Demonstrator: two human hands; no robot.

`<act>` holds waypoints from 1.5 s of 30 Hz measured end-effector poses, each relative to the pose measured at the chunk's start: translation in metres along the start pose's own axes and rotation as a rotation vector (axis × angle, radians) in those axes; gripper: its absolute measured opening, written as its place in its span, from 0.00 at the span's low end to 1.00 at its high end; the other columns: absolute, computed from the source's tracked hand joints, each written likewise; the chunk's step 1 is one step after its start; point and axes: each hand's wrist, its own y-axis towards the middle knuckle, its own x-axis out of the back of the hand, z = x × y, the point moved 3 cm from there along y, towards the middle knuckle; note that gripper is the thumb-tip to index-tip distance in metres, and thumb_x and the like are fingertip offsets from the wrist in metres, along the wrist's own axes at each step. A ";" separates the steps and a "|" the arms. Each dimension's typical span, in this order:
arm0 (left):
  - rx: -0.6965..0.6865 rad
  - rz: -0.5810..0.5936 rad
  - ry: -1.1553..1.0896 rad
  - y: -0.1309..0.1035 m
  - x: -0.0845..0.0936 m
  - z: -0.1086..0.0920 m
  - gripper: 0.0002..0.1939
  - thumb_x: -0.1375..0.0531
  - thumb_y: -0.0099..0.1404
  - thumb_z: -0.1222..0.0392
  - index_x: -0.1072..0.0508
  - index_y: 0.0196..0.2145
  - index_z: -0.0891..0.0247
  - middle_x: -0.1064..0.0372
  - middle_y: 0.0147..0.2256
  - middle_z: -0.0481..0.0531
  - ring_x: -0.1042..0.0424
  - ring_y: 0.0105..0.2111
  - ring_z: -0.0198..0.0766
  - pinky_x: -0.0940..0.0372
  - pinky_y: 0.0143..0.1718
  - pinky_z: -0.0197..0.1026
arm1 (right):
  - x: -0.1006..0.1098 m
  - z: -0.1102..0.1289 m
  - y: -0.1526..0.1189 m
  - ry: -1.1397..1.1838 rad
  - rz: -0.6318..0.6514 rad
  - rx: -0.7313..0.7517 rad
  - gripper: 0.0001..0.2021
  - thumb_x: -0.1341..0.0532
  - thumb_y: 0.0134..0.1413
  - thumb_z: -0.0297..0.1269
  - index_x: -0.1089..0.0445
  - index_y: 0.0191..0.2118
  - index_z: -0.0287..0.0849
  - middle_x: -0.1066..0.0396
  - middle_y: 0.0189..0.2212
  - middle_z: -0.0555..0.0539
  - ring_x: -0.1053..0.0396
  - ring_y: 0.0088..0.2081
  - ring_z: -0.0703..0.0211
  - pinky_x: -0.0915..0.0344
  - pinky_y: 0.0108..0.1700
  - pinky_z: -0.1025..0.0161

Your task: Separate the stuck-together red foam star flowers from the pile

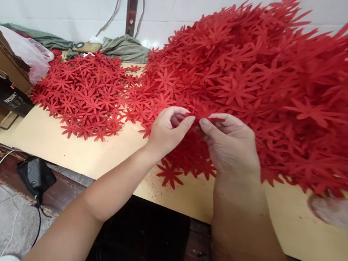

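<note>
My left hand (171, 128) and my right hand (231, 141) meet over the table's middle, thumbs and fingers pinched together. Between them they grip a red flower-shaped cutout, mostly hidden by my fingers and hard to tell from the red behind it. Right behind and around my hands rises a large heap of red flower cutouts (235, 87) with long narrow petals. A smaller heap of the same cutouts (87, 91) lies to the left. One loose flower cutout (169, 174) rests flat below my hands.
The pale yellow tabletop (95, 159) ends at a front edge near my forearms. At the left stand a black vacuum bottle (5, 92), a cardboard box (5, 50) and a plastic bag (29, 51). Grey-green cloth (125, 48) lies along the wall. A black adapter (35, 175) with cables sits below.
</note>
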 end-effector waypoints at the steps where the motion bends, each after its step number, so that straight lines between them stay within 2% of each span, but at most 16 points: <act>1: -0.047 -0.050 0.036 0.000 0.002 -0.001 0.08 0.39 0.59 0.57 0.31 0.36 0.62 0.35 0.37 0.51 0.37 0.33 0.32 0.38 0.39 0.37 | -0.001 0.002 -0.001 -0.002 -0.013 0.013 0.11 0.29 0.34 0.38 0.29 0.27 0.46 0.31 0.23 0.54 0.35 0.24 0.68 0.34 0.30 0.65; 3: -0.132 -0.107 0.108 0.001 0.006 -0.005 0.12 0.39 0.58 0.58 0.30 0.40 0.60 0.35 0.42 0.54 0.37 0.36 0.34 0.37 0.41 0.38 | -0.003 0.005 -0.001 -0.036 -0.029 0.056 0.11 0.29 0.35 0.39 0.29 0.27 0.45 0.31 0.23 0.55 0.36 0.24 0.69 0.35 0.29 0.66; 4: -0.166 -0.094 0.137 0.001 0.006 -0.007 0.12 0.39 0.59 0.58 0.30 0.41 0.59 0.35 0.43 0.55 0.36 0.36 0.34 0.37 0.41 0.38 | -0.004 0.005 0.000 -0.064 -0.032 0.074 0.11 0.29 0.36 0.39 0.29 0.27 0.45 0.31 0.23 0.55 0.36 0.24 0.68 0.35 0.30 0.65; 9: -0.279 0.082 0.207 -0.002 -0.001 -0.013 0.12 0.42 0.61 0.55 0.27 0.42 0.58 0.34 0.41 0.54 0.34 0.42 0.38 0.37 0.44 0.39 | -0.006 0.012 -0.001 -0.169 -0.022 0.116 0.12 0.30 0.37 0.44 0.30 0.25 0.44 0.31 0.22 0.53 0.35 0.25 0.65 0.35 0.32 0.62; 14: -0.257 0.005 0.183 0.000 0.002 -0.011 0.20 0.39 0.59 0.54 0.30 0.50 0.55 0.35 0.45 0.55 0.36 0.37 0.35 0.36 0.40 0.38 | -0.007 0.018 -0.005 -0.160 -0.047 0.045 0.16 0.32 0.38 0.50 0.32 0.21 0.42 0.35 0.19 0.54 0.41 0.22 0.68 0.40 0.27 0.65; 18: -0.266 0.113 0.163 0.001 -0.002 -0.012 0.14 0.39 0.59 0.55 0.26 0.43 0.58 0.31 0.42 0.54 0.33 0.41 0.36 0.37 0.46 0.38 | -0.008 0.018 -0.005 -0.106 -0.034 0.062 0.18 0.31 0.35 0.52 0.32 0.22 0.42 0.35 0.20 0.54 0.39 0.24 0.68 0.38 0.31 0.65; 21: -0.180 0.169 0.074 0.002 -0.006 -0.010 0.08 0.40 0.60 0.58 0.25 0.36 0.61 0.27 0.37 0.52 0.30 0.40 0.34 0.37 0.46 0.38 | -0.009 0.018 -0.006 -0.058 0.024 0.079 0.21 0.33 0.36 0.56 0.34 0.22 0.42 0.38 0.19 0.56 0.40 0.25 0.69 0.38 0.32 0.66; 25: -0.009 0.037 -0.017 0.007 -0.002 -0.003 0.04 0.40 0.59 0.60 0.27 0.30 0.63 0.27 0.30 0.49 0.30 0.32 0.32 0.36 0.39 0.36 | -0.005 0.013 -0.009 -0.033 0.156 0.007 0.20 0.32 0.36 0.54 0.34 0.27 0.43 0.39 0.20 0.56 0.44 0.22 0.70 0.42 0.26 0.67; 27: 0.006 -0.042 -0.035 0.011 0.004 -0.001 0.05 0.41 0.60 0.59 0.29 0.30 0.64 0.28 0.30 0.49 0.30 0.31 0.32 0.36 0.39 0.36 | 0.002 0.011 -0.010 -0.034 0.136 0.003 0.19 0.31 0.36 0.52 0.33 0.28 0.43 0.38 0.20 0.56 0.44 0.21 0.70 0.43 0.25 0.67; 30: -0.047 -0.110 0.057 0.018 0.013 0.000 0.07 0.42 0.59 0.63 0.28 0.36 0.64 0.29 0.39 0.54 0.30 0.40 0.35 0.36 0.47 0.40 | 0.013 0.010 -0.009 -0.044 0.052 0.005 0.18 0.31 0.36 0.52 0.33 0.25 0.42 0.41 0.16 0.57 0.45 0.20 0.71 0.46 0.23 0.69; 34: -0.153 -0.213 0.374 0.020 0.021 -0.007 0.23 0.43 0.51 0.74 0.28 0.45 0.61 0.36 0.51 0.55 0.38 0.55 0.40 0.47 0.60 0.46 | 0.018 0.017 -0.011 -0.114 0.003 0.014 0.23 0.31 0.33 0.56 0.38 0.17 0.41 0.47 0.13 0.57 0.52 0.18 0.73 0.55 0.20 0.69; 35: -0.188 -0.197 0.419 0.018 0.020 -0.011 0.23 0.43 0.51 0.75 0.27 0.44 0.60 0.35 0.50 0.55 0.38 0.55 0.40 0.48 0.61 0.46 | 0.018 0.019 -0.012 -0.141 -0.009 0.018 0.25 0.32 0.32 0.57 0.40 0.16 0.41 0.49 0.13 0.57 0.54 0.18 0.73 0.57 0.19 0.69; 37: -0.263 -0.080 0.434 0.013 0.013 -0.019 0.18 0.45 0.55 0.73 0.26 0.41 0.60 0.32 0.46 0.54 0.35 0.51 0.38 0.44 0.58 0.45 | 0.014 0.024 -0.014 -0.184 -0.021 0.021 0.27 0.33 0.32 0.60 0.43 0.15 0.41 0.53 0.13 0.58 0.57 0.18 0.74 0.60 0.19 0.68; 40: -0.303 0.128 0.359 0.002 0.000 -0.028 0.10 0.43 0.60 0.63 0.25 0.38 0.62 0.29 0.41 0.54 0.31 0.45 0.37 0.39 0.53 0.42 | 0.008 0.027 -0.016 -0.175 -0.011 0.027 0.27 0.33 0.31 0.61 0.43 0.16 0.41 0.52 0.14 0.58 0.55 0.19 0.73 0.55 0.20 0.69; 43: -0.188 0.223 0.241 -0.005 -0.008 -0.028 0.10 0.39 0.57 0.57 0.26 0.36 0.63 0.29 0.38 0.52 0.31 0.39 0.35 0.37 0.46 0.40 | 0.003 0.023 -0.016 -0.069 0.036 0.037 0.24 0.32 0.33 0.57 0.39 0.18 0.41 0.45 0.16 0.56 0.46 0.22 0.71 0.43 0.26 0.69; 45: -0.071 0.255 0.144 -0.005 -0.010 -0.024 0.07 0.39 0.57 0.57 0.29 0.31 0.64 0.31 0.31 0.49 0.33 0.32 0.32 0.36 0.39 0.37 | 0.002 0.018 -0.017 -0.017 0.064 0.024 0.22 0.33 0.37 0.56 0.37 0.19 0.42 0.41 0.18 0.56 0.41 0.24 0.69 0.39 0.30 0.67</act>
